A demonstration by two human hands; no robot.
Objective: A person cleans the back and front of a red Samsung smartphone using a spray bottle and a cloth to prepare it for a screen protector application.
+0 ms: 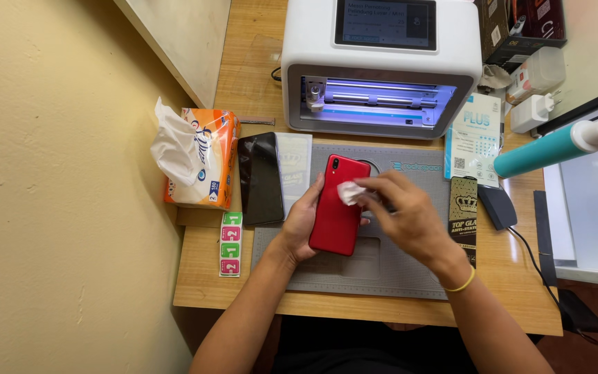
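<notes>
Two hands at work over grey work mat (410,277) on wooden desk (243,291). Left hand (302,221): cupped around left edge of red phone (337,204), fingers wrapped behind, thumb along the side; phone held back-up, tilted slightly, above the mat's middle. Right hand (399,211): fingers drawn together, pinching small white wipe (349,192) against upper right of phone back, just beside the camera area. Yellow band (461,282) on right wrist.

Left of the mat: black phone (261,176) lying flat, clear protector sheet (293,163) touching its right side. Further left: orange tissue pack (198,163), white tissue pulled up from the top. Below it: strip of pink and green stickers (230,244) at mat's left edge.

Behind the mat: white cutting machine (381,66), slot lit violet, dark screen on top. Right of the machine: pale blue packet (475,138), white charger plug (531,111), white bottle (538,73). Black and gold packet (463,211) on mat's right part, partly under right forearm. Teal cylinder (545,149) reaching in from right edge, near dark mouse (496,206).
</notes>
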